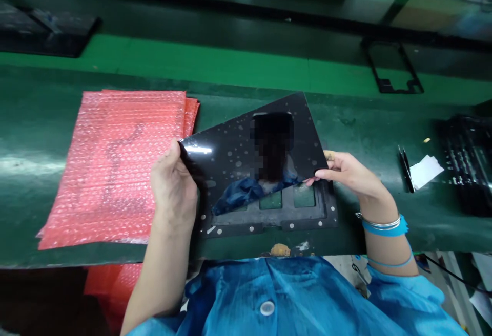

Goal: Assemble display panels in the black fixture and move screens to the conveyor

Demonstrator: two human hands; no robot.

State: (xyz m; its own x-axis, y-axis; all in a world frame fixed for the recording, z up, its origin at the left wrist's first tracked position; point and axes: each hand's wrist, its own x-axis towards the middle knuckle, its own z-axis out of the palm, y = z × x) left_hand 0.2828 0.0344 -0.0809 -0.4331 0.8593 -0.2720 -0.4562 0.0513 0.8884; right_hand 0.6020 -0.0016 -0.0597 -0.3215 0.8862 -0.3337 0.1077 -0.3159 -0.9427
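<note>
A glossy black screen panel (238, 156), dotted with pale round spots, is held tilted between my two hands. My left hand (175, 182) grips its left corner with the thumb on top. At the lower right corner, my right hand (342, 169) pinches the edge between thumb and fingers. Beneath the panel, a dark frame (269, 218) with rectangular openings and small round metal dots lies on the green table; the panel hides much of it. Red bubble-wrap pouches (123, 167) are stacked just left of my left hand.
Black tweezers (406, 169) and a white paper piece (426, 171) lie on the right. Farther right is a blurred stack of black parts (471, 164). A thin black frame (394, 67) rests at the back right, a dark flat panel (46, 28) at the back left.
</note>
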